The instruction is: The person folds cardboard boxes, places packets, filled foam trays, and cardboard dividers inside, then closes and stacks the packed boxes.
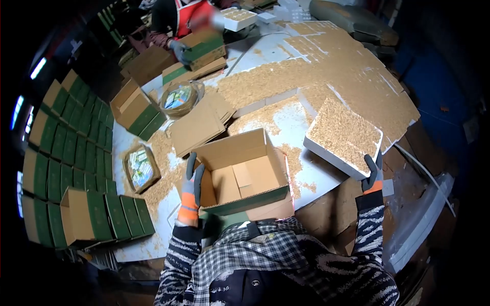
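Note:
An open cardboard box (250, 178) with a green outer side stands in front of my body, its bare inner flaps showing. My left hand (191, 191), in a grey and orange glove, grips the box's left wall at the rim. Out to the right, my right hand (373, 174), gloved alike, grips the near right corner of a white shallow tray (329, 157). Small tan pellet-like pieces (347, 130) fill the tray to the top. The tray is apart from the box and slightly tilted. Fingers under the tray are hidden.
Tan pieces (265, 71) cover much of the table. Flat cardboard sheets (199, 127), bowls of colourful packets (140, 168) and another open box (135, 109) lie left. Green boxes (71, 137) are stacked far left. Across the table, a person (191, 20) handles a box and tray.

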A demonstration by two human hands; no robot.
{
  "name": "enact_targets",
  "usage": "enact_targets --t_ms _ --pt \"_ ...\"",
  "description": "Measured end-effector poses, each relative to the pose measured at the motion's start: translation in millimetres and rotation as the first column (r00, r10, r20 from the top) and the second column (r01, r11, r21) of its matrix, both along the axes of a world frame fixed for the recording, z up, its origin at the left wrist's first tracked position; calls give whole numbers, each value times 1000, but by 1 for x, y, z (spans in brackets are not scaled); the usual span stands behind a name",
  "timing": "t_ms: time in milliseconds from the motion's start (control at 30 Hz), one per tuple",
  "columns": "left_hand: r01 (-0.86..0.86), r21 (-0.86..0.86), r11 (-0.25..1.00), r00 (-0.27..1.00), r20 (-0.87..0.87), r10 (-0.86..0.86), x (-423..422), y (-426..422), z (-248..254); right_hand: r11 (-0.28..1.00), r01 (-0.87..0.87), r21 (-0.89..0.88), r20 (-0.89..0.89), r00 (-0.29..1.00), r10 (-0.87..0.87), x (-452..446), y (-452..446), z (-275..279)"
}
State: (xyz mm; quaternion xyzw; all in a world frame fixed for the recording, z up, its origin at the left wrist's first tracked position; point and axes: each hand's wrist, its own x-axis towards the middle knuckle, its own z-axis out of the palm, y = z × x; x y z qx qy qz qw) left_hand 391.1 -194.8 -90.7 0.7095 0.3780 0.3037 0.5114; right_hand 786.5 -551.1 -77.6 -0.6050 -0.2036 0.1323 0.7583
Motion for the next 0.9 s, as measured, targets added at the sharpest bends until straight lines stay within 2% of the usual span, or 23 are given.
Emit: enact_targets --t_ms 33,67,100,133,200,233,333,367,433,467,500,533,567,600,633,667,700,733,800,833,867,900 --pt "-24 -67 997 999 46 27 1 2 -6 996 -79 -49 92 992 83 -9 9 21" --pt "-41 -131 991 994 96 54 0 7 -16 993 -114 -26 18 993 114 -18 26 40" --pt "5 50 999 995 98 -10 -4 12 -34 968 -90 -236 451 872 191 -16 32 43" --pt "13 111 994 997 75 -21 -5 14 -42 920 29 -392 769 559 310 -13 36 46" --pt "1 169 986 998 58 -11 -3 17 -56 909 -296 -292 441 802 403 -47 80 90" --pt "-50 149 988 997 66 40 1 19 -66 902 -392 -182 249 869 428 -64 102 112" --pt "-158 105 982 985 92 149 15 32 -105 848 -481 -221 163 839 518 -91 138 132" --pt "-126 2 992 956 268 121 23 39 -122 814 -541 -211 158 803 575 -98 146 134" --pt "-7 -172 985 796 595 109 30 48 -143 778 -584 -232 -34 804 593 -117 168 135" --pt "-19 -172 985 792 599 120 21 38 -119 752 -613 -242 -118 788 605 -122 176 128" --pt "-11 -300 954 874 461 155 7 21 -69 725 -636 -265 -140 769 624 -131 184 120" --pt "-88 -291 953 927 326 185 3 18 -68 696 -657 -289 -163 750 641 -140 191 112" --pt "-156 -276 948 960 183 211 0 16 -69 695 -644 -319 -96 752 652 -151 197 99" --pt "-166 -273 948 957 188 221 -6 13 -61 696 -629 -346 -28 749 662 -158 202 82" --pt "-175 -200 964 976 96 197 -12 8 -46 650 -639 -412 -51 728 683 -159 208 62" --pt "-171 -114 979 972 140 186 -15 6 -47 630 -527 -570 58 739 671 -153 212 39" --pt "-171 -26 985 968 183 173 -19 4 -48 546 -495 -676 17 730 683 -142 214 22" --pt "-180 -27 983 966 183 182 -20 5 -48 449 -455 -769 -26 725 689 -133 216 12" --pt "-136 -113 984 991 -2 136 -21 5 -47 143 -125 -982 63 494 867 -126 221 11" --pt "-131 -139 982 991 -49 125 -22 4 -46 51 -26 -998 35 427 904 -126 222 9" --pt "-126 -165 978 989 -95 112 -22 3 -46 -106 99 -989 -67 336 939 -137 230 28" --pt "-100 -81 992 995 18 102 -21 1 -46 -119 206 -971 -85 166 983 -140 234 28"
